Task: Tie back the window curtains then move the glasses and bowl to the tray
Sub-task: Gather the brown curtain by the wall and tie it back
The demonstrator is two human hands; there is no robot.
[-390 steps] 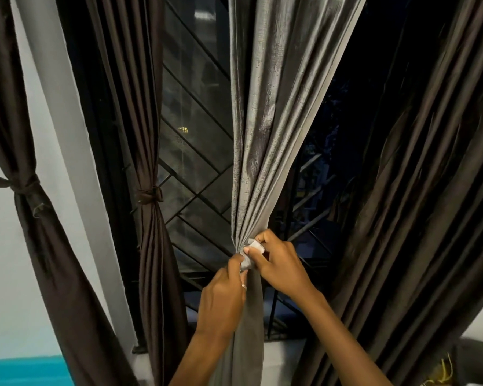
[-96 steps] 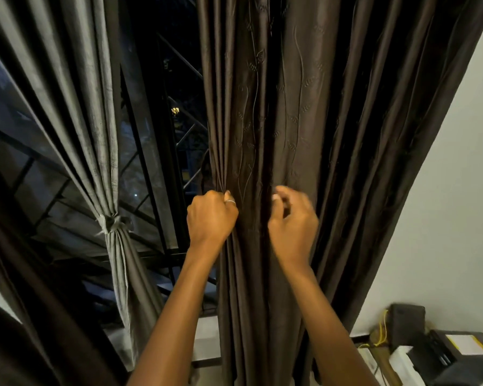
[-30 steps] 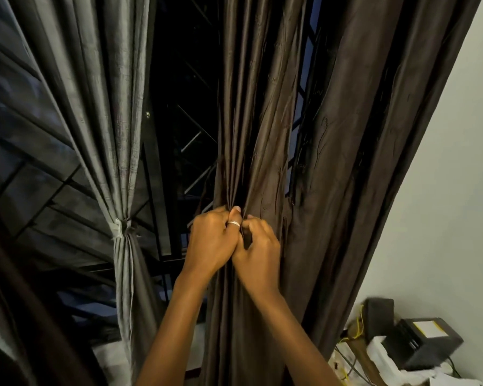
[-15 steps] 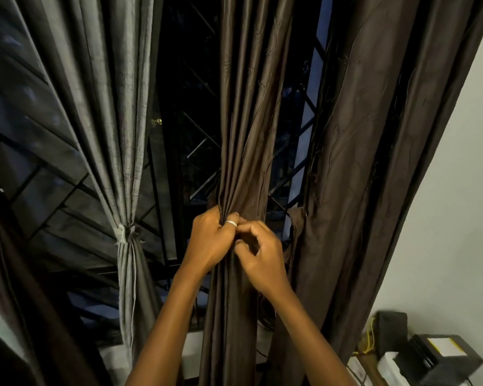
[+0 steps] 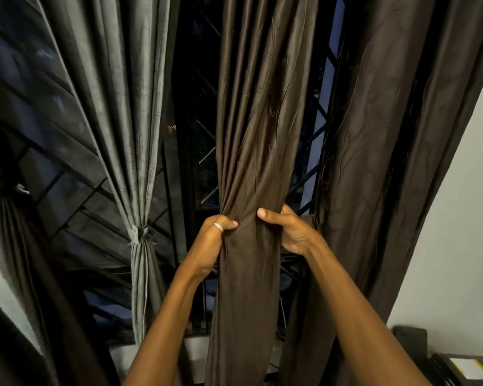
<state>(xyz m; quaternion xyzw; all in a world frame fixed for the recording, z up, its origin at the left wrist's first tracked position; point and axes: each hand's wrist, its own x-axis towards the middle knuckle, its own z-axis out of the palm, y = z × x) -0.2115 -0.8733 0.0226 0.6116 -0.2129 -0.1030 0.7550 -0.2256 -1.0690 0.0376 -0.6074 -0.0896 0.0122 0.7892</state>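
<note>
The trouble I foresee starts at the left hand (image 5: 215,238). Its fingers curl round only the near edge of the brown curtain (image 5: 251,162), thumb pressed on the front, and that cloth looks slick, so the outer folds could slide free. The right hand (image 5: 287,232) lays its thumb across the front of the bunch. Its fingers wrap round behind, where I cannot see them. I see no tie band for certain. If either hand lets go to reach for one, the gather would likely fan open again. The loose brown panel (image 5: 388,162) hangs just beside the right hand and could get dragged into the bundle.

As for looks, the dark curtain (image 5: 0,190) at the far left is cinched at its waist, and the grey curtain (image 5: 140,235) next to it is knotted tight and falls straight below the knot. The brown curtain hangs in front of the window grille (image 5: 201,162), between the two hands. Its glossy pleats narrow to the grip, it carries a faint stitched pattern, and it drops slack underneath. The panel on the right is wide, wrinkled and untied. The glasses, bowl and tray are out of sight.
</note>
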